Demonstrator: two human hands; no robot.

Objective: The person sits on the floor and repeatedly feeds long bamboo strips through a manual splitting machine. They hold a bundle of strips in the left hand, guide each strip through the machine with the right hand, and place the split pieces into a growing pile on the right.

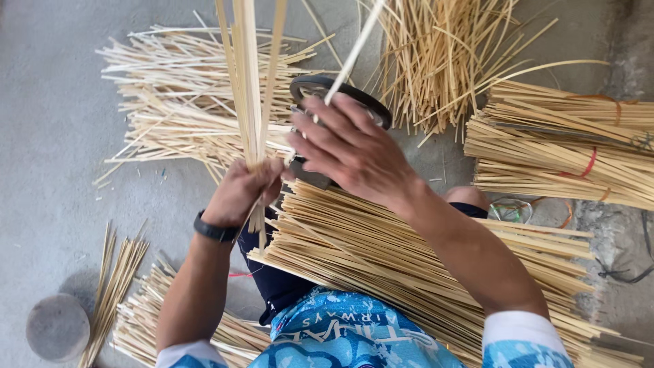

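While left hand clenches an upright strip bundle, right hand pinches one strip just right of that grip, over black tool; stack lies below on lap.

Upright bamboo strips in left hand: tops cut off by upper edge. Single strip at right hand: far end also leaves frame at top. Black ring-shaped tool: mostly hidden behind right hand, form unclear. Lap pile of strips: right end runs out at lower right corner, part covered by forearm. Tied bundles: cut by right edge. Small green item by knee: too small to identify. Grey round object, lower left: kind unclear.
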